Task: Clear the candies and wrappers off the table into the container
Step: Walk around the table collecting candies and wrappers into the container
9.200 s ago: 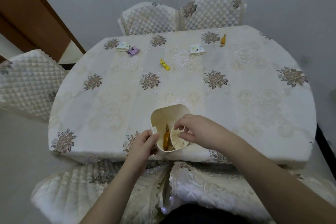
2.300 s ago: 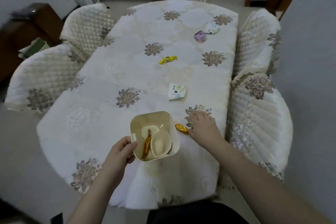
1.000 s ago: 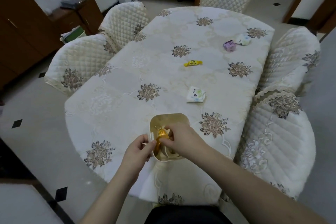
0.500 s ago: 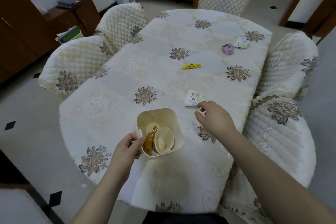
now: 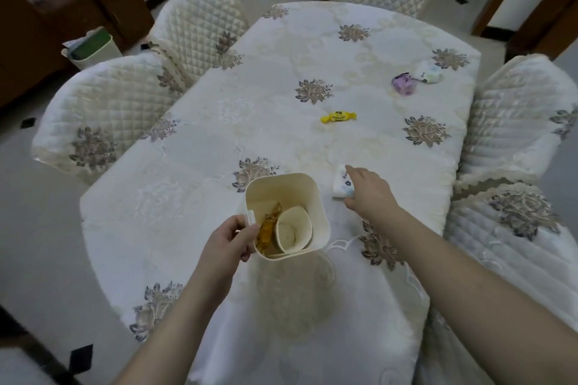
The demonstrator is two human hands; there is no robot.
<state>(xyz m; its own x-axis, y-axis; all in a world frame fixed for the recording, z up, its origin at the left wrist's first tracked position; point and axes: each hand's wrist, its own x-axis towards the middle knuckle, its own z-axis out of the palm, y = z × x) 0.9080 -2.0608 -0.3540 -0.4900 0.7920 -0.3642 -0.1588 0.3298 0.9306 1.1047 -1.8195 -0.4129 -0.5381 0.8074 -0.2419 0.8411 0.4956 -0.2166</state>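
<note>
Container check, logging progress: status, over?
Left hand grips container, gold candy inside. Right hand on white packet. Path clear.

We see a cream square container holding 1 amber candy and an inner cup. On the table lie a white wrapper, a yellow candy, a purple candy and another white wrapper just beside it.
</note>
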